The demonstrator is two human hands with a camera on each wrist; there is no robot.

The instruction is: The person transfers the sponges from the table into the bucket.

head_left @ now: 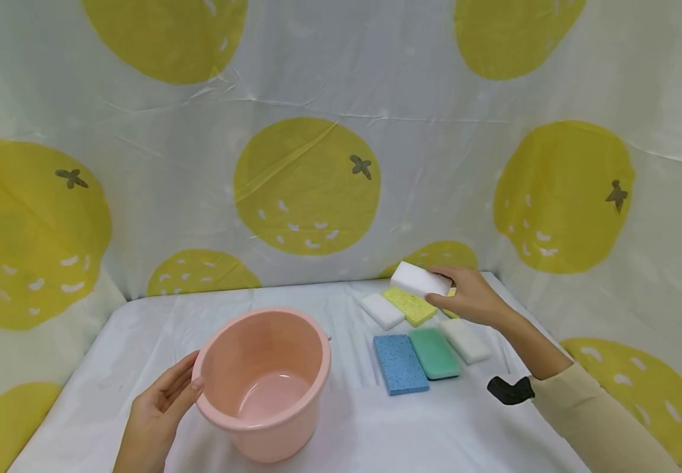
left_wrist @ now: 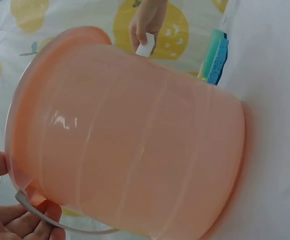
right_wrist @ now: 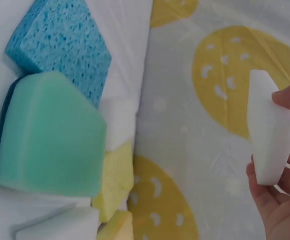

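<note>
A pink plastic bucket (head_left: 264, 378) stands on the white table. My left hand (head_left: 160, 410) rests against its left side, fingers straight along the wall; the left wrist view shows the bucket (left_wrist: 129, 145) close up with its thin wire handle (left_wrist: 59, 225) across my fingers. My right hand (head_left: 468, 295) pinches a white sponge block (head_left: 420, 281) and holds it above the rows of sponges; that same block (right_wrist: 270, 132) fills the right of the right wrist view.
Several sponges lie in two rows: white (head_left: 381, 310), yellow (head_left: 410, 305), blue (head_left: 400, 363), green (head_left: 433, 353), another white (head_left: 466, 340). A lemon-print cloth (head_left: 305, 187) walls the back and sides. A black strap (head_left: 509, 389) sits at my right wrist.
</note>
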